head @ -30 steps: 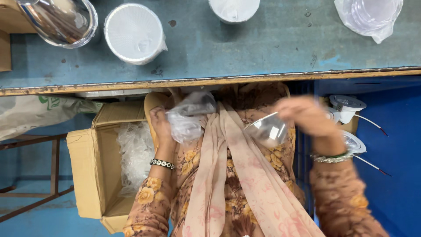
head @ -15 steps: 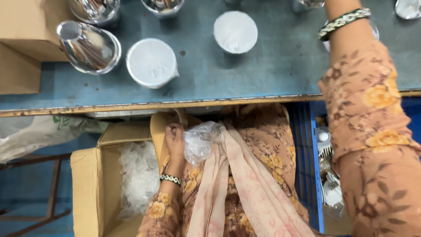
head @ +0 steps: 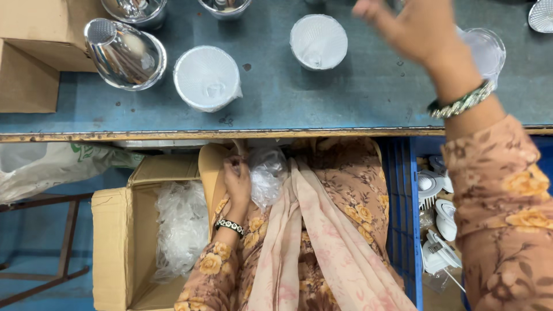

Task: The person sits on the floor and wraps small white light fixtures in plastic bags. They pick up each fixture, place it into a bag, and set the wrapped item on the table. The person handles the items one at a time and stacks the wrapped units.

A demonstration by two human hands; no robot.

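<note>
My left hand (head: 237,181) rests in my lap below the table edge, fingers closed on a crumpled clear plastic bag (head: 266,173). My right hand (head: 412,29) is raised over the blue-grey table (head: 345,98), fingers spread and holding nothing, blurred by motion. Just beside it on the right stands a clear plastic-wrapped lamp part (head: 484,49). Two white round lamp cups stand on the table, one (head: 206,78) at the middle left and one (head: 318,41) further back.
Shiny chrome reflectors (head: 124,55) stand at the table's far left beside brown cartons (head: 29,57). An open cardboard box (head: 115,242) with clear plastic wrappers sits on the floor to my left. A blue crate (head: 406,230) with white lamp fittings is at my right.
My right hand has let go of the clear part it held a second ago and swung up over the table; it now hovers open. My left hand stays in my lap with the bag.
</note>
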